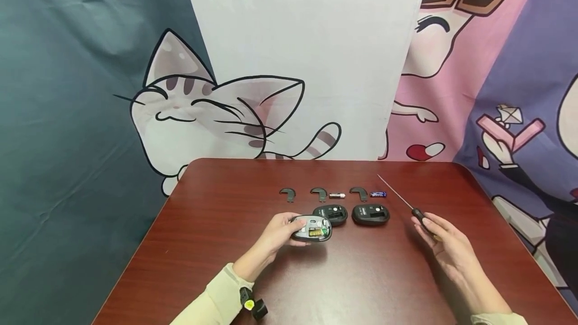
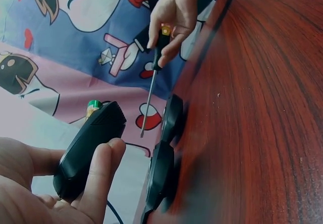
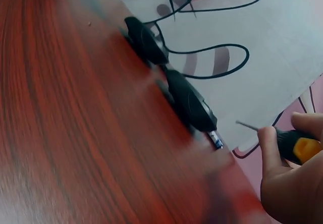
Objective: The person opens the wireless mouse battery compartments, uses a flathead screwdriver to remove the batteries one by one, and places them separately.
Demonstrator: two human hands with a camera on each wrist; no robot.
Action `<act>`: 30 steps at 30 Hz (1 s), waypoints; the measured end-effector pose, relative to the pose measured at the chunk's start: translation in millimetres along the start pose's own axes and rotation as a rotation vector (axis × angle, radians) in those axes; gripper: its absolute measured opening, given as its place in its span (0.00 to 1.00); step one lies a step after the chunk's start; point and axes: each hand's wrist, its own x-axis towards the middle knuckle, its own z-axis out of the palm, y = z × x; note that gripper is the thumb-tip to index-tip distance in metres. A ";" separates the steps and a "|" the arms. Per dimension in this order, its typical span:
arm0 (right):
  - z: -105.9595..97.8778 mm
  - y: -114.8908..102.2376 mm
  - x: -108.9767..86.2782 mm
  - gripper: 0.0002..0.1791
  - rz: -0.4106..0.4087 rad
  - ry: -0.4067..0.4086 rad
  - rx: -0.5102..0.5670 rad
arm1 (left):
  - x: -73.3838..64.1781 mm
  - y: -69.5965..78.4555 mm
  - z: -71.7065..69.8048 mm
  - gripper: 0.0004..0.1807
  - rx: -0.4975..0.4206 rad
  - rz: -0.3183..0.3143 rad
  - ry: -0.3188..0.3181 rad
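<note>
My left hand (image 1: pixel 281 232) grips a black computer mouse (image 1: pixel 303 232) by its left end, underside up, above the table. Its battery bay is uncovered. A green and gold battery (image 1: pixel 318 232) sits there; in the left wrist view its green end (image 2: pixel 94 104) stands proud of the mouse's edge. Off to the right, my right hand (image 1: pixel 447 245) holds a screwdriver (image 1: pixel 418 213) by its black and yellow handle. The thin shaft (image 2: pixel 149 99) points away to the upper left, and its tip is apart from the mouse.
Two more mice, a middle one (image 1: pixel 337 214) and a right one (image 1: pixel 371 214), lie underside up beyond the held mouse. Behind them are three dark covers (image 1: pixel 318 193), a white battery (image 1: pixel 336 195) and a blue battery (image 1: pixel 378 194). A cartoon curtain (image 1: pixel 311 39) hangs behind the table (image 1: pixel 217 204).
</note>
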 end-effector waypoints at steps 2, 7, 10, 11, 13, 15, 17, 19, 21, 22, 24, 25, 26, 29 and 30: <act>0.3 0.8 1.4 0.18 -0.024 0.021 -0.110 | 0.4 0.6 0.1 0.20 0.005 0.003 0.000; 3.1 -0.7 6.0 0.14 -0.076 0.203 -0.496 | 0.4 1.5 0.3 0.20 0.017 0.006 0.001; 5.7 -1.8 11.2 0.22 -0.086 0.378 -0.880 | 0.1 1.9 0.3 0.20 0.026 0.012 -0.001; 6.5 -1.6 12.9 0.24 -0.089 0.428 -1.021 | -0.1 2.0 0.3 0.21 0.029 0.013 -0.001; 7.5 -1.3 16.3 0.25 -0.124 0.485 -1.284 | -0.5 2.3 0.3 0.21 0.034 0.010 0.001; 7.7 -0.4 19.2 0.22 -0.211 0.496 -1.504 | -0.9 2.3 0.4 0.21 0.038 0.010 0.002; 6.9 0.7 21.7 0.18 -0.329 0.452 -1.615 | -0.9 1.9 0.8 0.21 0.038 0.009 0.002; 5.6 1.6 23.6 0.16 -0.445 0.405 -1.695 | -0.2 0.9 1.1 0.21 0.036 0.008 -0.003; 4.7 2.5 24.7 0.15 -0.502 0.365 -1.748 | 0.3 0.0 1.3 0.21 0.034 0.009 -0.006; 4.2 2.9 24.9 0.15 -0.507 0.349 -1.772 | 0.5 -0.5 1.3 0.21 0.035 0.008 -0.006; 3.4 3.4 24.9 0.16 -0.479 0.319 -1.822 | 0.3 -1.0 1.3 0.21 0.039 0.006 -0.006; 3.1 3.5 24.8 0.18 -0.442 0.305 -1.847 | 0.1 -1.0 1.2 0.21 0.041 0.006 -0.006; 2.6 3.2 24.7 0.19 -0.393 0.292 -1.872 | 0.0 -1.2 1.2 0.21 0.044 0.005 -0.005; 0.5 2.6 24.5 0.24 -0.262 0.271 -1.922 | -1.3 -0.5 1.6 0.21 0.050 0.006 -0.006; 0.0 2.4 24.3 0.25 -0.224 0.270 -1.932 | -1.4 -0.6 1.7 0.21 0.050 0.008 -0.007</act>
